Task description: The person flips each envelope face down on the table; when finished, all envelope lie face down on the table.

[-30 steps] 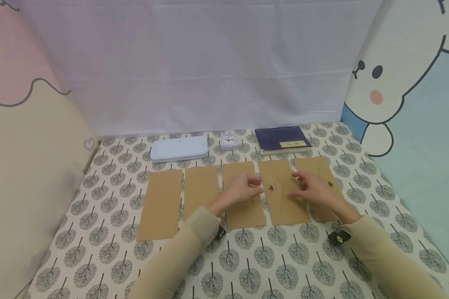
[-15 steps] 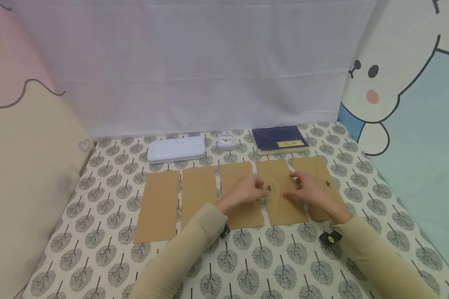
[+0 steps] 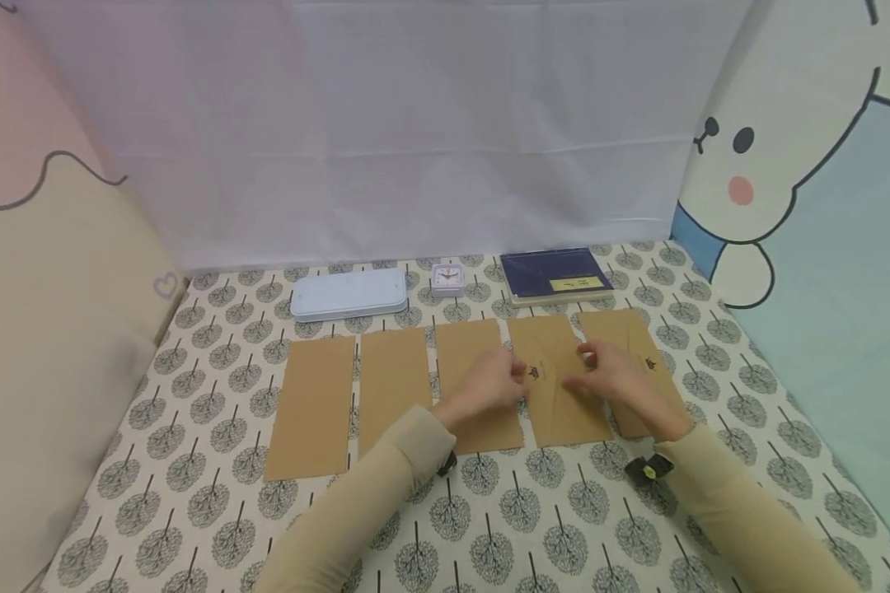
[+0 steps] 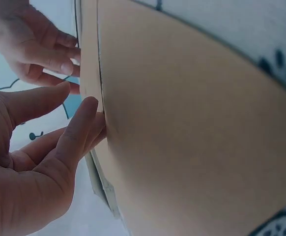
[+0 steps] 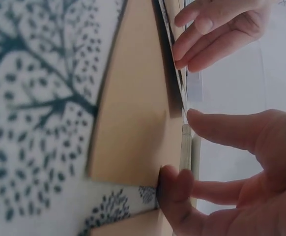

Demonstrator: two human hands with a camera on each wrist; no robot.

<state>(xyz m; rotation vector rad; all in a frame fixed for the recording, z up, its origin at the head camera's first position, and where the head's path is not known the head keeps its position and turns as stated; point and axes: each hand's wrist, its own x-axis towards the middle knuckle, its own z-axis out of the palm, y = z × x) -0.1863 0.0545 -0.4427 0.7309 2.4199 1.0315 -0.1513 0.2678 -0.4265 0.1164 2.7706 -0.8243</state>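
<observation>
Across the top of the frame, white curtain (image 3: 386, 165) with faint creases. Over the lower part, pale tablecloth (image 3: 489, 527) printed with dark trees. At far right, light blue wall cloth (image 3: 853, 214) with a cartoon animal; at far left, cream and pink wall cloth (image 3: 44, 313). From the lower edge upward, two beige sleeves (image 3: 371, 494), one left of centre, one at lower right. Across the middle, five brown envelopes (image 3: 311, 412) lying flat in a row, side by side with narrow gaps; fourth envelope (image 3: 567, 416) from the left, right of centre, lying between both hands, with a dark crown mark and fold lines. Upper right of centre, dark blue notebook (image 3: 552, 273) with a yellow label. Upper left of centre, pale blue case (image 3: 348, 294). Just left of the fourth envelope's crown, left hand (image 3: 488, 380), over the third envelope, thumb apart from extended fingers, nothing pinched. At the fourth envelope's right edge, right hand (image 3: 619, 375), thumb and loosely bent fingers spread, nothing pinched; exact contact impossible to tell. Between case and notebook, small pale clock (image 3: 447, 280).
</observation>
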